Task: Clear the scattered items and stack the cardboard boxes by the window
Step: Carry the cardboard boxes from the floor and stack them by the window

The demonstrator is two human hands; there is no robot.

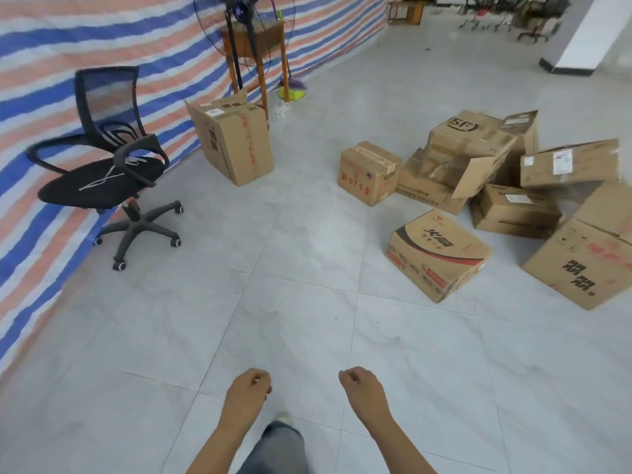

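Cardboard boxes [472, 155] heaped on tiled floor [307, 319] at right, one tall box [236, 145] stood apart near striped tarp [51, 46], left hand [248, 388] and right hand [359, 384] held low, fingers loosely curled, nothing gripped

What the frame loses
I see the big box [588, 258] cut by the right edge, the fan [243, 25] cropped above, and far chairs [533, 22] too blurred to count.

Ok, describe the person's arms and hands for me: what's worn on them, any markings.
The left hand and right hand are bare, with no gloves and no ring that shows. The left forearm and right forearm are bare as well: no sleeve, watch or band in view down to the picture's bottom edge.
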